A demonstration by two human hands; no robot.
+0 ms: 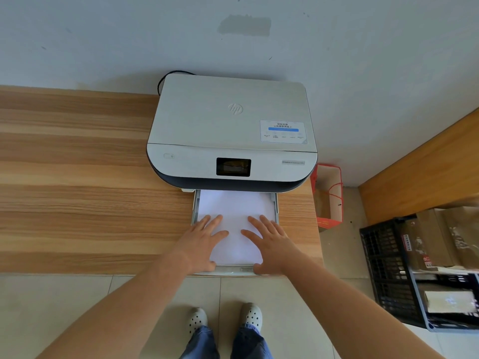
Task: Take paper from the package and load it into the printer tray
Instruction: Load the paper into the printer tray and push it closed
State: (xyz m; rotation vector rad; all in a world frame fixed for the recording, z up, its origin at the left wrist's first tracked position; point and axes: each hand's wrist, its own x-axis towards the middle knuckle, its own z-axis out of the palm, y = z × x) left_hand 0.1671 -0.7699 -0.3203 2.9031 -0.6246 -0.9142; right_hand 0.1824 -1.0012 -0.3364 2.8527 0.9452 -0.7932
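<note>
Your left hand and right hand lie flat, fingers spread (gripping nothing), on the paper in the printer tray.

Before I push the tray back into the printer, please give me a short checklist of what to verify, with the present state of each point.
1. Paper lies inside the tray: ok.
2. Stack flat, no curled corners visible: ok.
3. Side guides snug against the paper: cannot tell.
4. Left hand and right hand lie flat on the sheets and must lift first: not ok.
5. Tray front edge free to grip: ok.
6. Printer steady on the desk: ok.
</note>
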